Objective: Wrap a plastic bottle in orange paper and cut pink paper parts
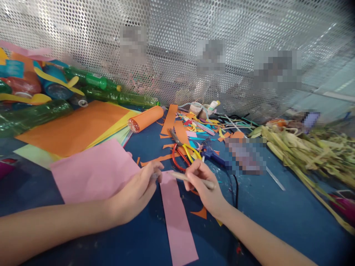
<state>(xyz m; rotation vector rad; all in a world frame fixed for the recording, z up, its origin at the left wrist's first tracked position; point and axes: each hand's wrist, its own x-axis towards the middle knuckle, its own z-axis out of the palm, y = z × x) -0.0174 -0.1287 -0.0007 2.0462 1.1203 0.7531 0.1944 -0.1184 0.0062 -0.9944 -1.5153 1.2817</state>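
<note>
A long pink paper strip [177, 221] lies on the blue table, running toward me. My right hand [203, 188] is closed around a pale pencil [181, 177], whose tip points left at the strip's far end. Beside that same end, my left hand [138, 192] has its fingers curled in; a small greyish bit shows between them, too unclear to name. Under and behind my left wrist is a larger pink sheet [91, 173]. Just beyond my right hand lie scissors [183, 147] with one red and one yellow handle.
Orange and other coloured sheets [77, 125] are stacked at left, near green plastic bottles [33, 114]. An orange-wrapped bottle [146, 119] lies behind. Paper scraps, a blue glue gun [215, 155] and its black cord spread centre-right. Dry husks [310, 155] lie right; perforated metal mesh [172, 44] stands behind.
</note>
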